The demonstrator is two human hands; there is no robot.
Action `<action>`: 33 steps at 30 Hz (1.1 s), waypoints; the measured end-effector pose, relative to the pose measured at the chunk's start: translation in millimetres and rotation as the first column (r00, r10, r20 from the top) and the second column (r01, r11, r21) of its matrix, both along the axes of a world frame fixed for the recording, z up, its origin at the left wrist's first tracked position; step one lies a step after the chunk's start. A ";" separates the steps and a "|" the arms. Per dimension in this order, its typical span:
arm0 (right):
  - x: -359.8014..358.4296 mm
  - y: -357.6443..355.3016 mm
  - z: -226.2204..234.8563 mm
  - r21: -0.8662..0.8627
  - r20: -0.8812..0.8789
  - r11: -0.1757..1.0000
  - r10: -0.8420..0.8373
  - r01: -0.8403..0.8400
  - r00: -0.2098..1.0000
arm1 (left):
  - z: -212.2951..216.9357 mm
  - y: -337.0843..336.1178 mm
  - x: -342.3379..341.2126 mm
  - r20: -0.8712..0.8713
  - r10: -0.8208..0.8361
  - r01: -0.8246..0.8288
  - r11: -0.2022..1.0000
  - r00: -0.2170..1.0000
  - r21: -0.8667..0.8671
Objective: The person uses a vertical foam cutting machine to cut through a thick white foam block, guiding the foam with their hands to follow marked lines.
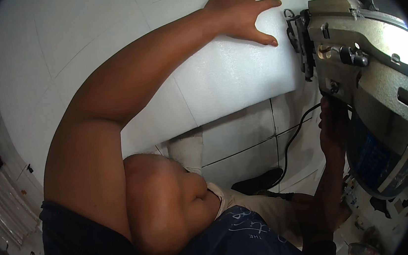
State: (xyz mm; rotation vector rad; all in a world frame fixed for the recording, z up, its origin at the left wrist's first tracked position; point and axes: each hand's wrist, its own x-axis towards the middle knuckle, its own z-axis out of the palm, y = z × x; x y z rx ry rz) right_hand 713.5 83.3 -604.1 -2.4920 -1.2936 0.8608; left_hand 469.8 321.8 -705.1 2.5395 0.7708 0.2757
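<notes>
My left hand (239,14) lies on a thick white foam sheet (238,76), with fingers and thumb spread apart. Just right of it is the front end of a large machine (336,59) with a grey metal body, small levers and a blue lower housing. Dark metal parts at the machine's front reach the sheet's right edge. Below the machine's body my right hand (331,119) is closed against its underside, fingers curled. The machine hides part of this hand, so its exact grip point does not show.
A black cord (294,138) runs down from the machine past a dark shoe (259,181) on the tiled floor (239,133). My bent bare leg (162,201) is just below the sheet. Ribbed pale material (8,208) lies at the left, and scraps (358,201) at lower right.
</notes>
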 end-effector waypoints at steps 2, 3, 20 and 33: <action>-4.3 -1.5 -1.5 0.032 0.014 0.999 -0.027 0.026 1.000 | 0.6 -2.1 1.0 0.012 -0.005 0.005 1.000 1.000 0.026; -7.0 0.2 -2.6 0.117 0.118 0.990 0.059 -0.073 0.991 | 2.0 -2.5 1.3 -0.009 -0.008 0.008 1.000 1.000 0.015; -17.3 10.8 -10.7 0.394 0.171 0.863 0.270 -0.317 0.948 | 11.2 27.4 -24.6 -0.121 0.253 -0.241 0.965 0.960 0.106; -32.7 26.4 -0.4 0.300 0.201 0.935 0.133 -0.190 0.971 | 7.0 21.9 -21.7 -0.060 0.249 -0.240 0.962 0.967 0.128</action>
